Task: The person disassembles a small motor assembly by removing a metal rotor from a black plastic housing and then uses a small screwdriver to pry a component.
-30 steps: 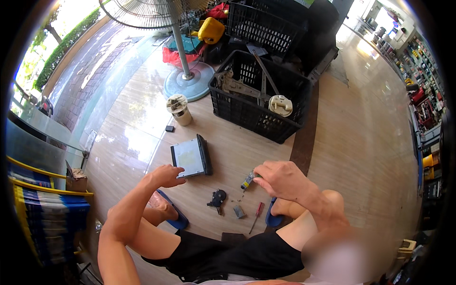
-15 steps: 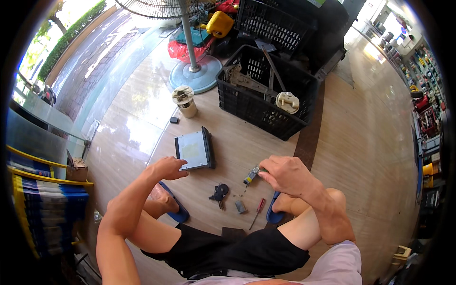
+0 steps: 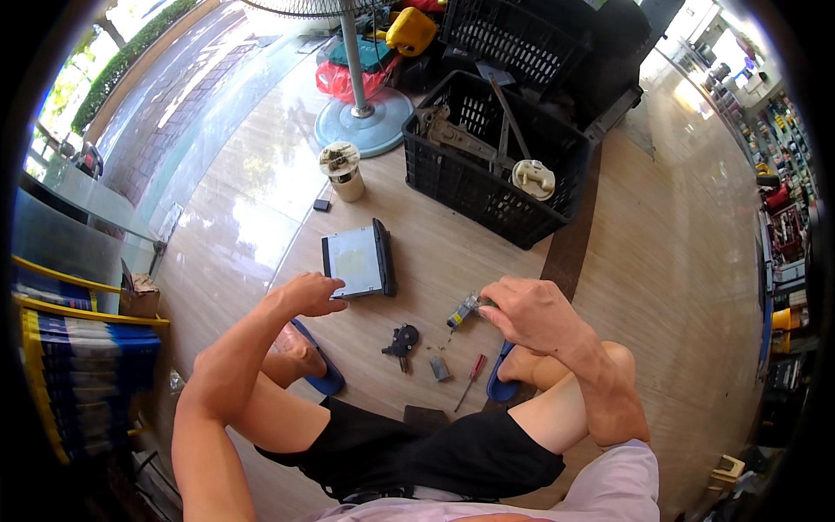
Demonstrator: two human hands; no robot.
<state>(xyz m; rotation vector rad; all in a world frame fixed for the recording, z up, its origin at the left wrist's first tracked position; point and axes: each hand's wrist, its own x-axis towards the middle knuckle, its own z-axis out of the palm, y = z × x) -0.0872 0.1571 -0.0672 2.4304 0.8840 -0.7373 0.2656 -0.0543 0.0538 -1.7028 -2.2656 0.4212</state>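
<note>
Glossy tan floor point(image 3: 670, 287), black crate point(image 3: 477, 198), packed shelves point(image 3: 787, 196) rightward, left hand point(image 3: 310, 294) unclenched, right hand point(image 3: 532, 315) gripping small metal part point(image 3: 462, 311)

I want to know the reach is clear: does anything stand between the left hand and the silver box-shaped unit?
Nothing visible does. The left hand's fingers overlap the silver unit's near-left corner in this view; whether they touch, I can't tell. The small black block lies beyond.

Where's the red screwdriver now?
In the head view, the red screwdriver lies on the floor, just right of centre, between the small grey block and the right blue slipper.
</note>
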